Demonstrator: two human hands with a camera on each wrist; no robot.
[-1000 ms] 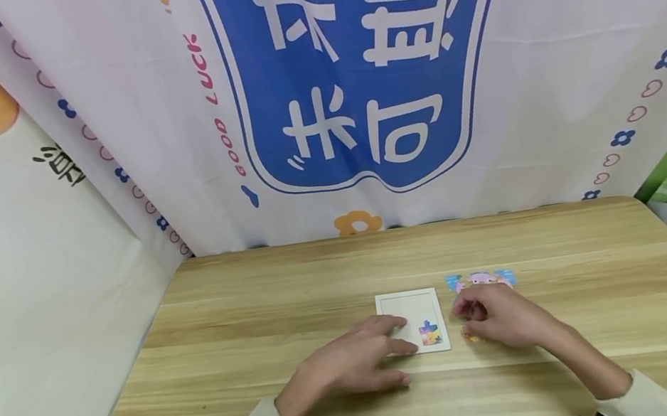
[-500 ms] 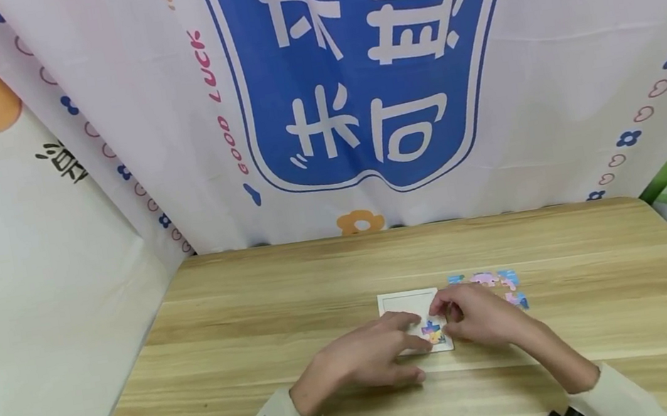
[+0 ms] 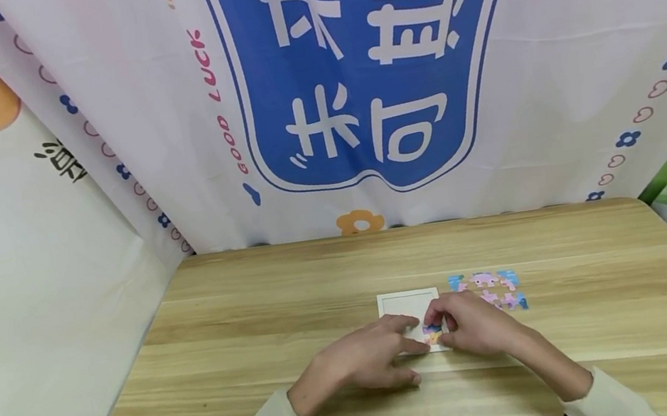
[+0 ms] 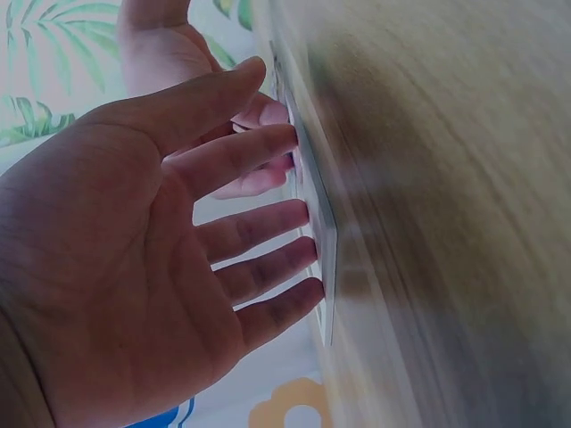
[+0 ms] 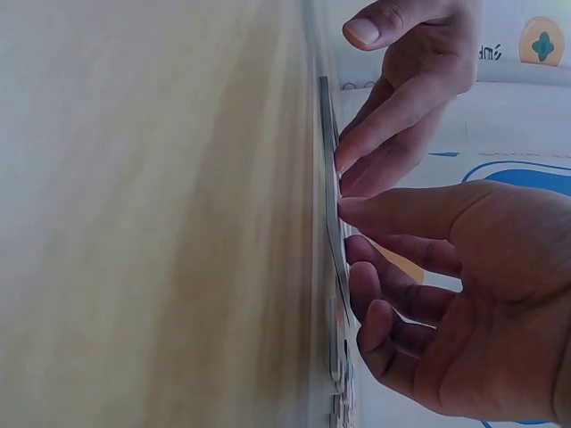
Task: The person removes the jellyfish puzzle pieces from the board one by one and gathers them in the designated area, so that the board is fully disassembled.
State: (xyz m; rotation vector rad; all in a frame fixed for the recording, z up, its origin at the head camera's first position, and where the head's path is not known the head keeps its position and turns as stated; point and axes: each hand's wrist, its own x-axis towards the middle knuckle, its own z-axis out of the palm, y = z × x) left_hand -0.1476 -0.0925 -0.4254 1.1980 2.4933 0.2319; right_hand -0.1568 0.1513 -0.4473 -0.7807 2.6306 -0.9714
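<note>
A white puzzle tray [image 3: 396, 304] lies flat on the table, with a few joined, colourful jigsaw pieces [image 3: 433, 338] in its near right corner. My left hand [image 3: 365, 358] rests its extended fingertips on the tray, and its thumb stays clear of it. In the left wrist view those fingers [image 4: 268, 267] touch the tray's surface. Over the corner pieces, my right hand [image 3: 476, 323] has its thumb and index finger bent around a jigsaw piece, mostly hidden beneath them. The right wrist view shows its thumb [image 5: 393, 214] down at the tray, the other fingers curled.
Several loose pink and blue jigsaw pieces [image 3: 484, 279] lie right of the tray, partly behind my right hand. The wooden table [image 3: 247, 321] reaches back to a printed curtain [image 3: 188, 186].
My right hand has moved left from the loose pieces to the tray's near right corner, bringing a jigsaw piece. The left hand has shifted only slightly on the tray.
</note>
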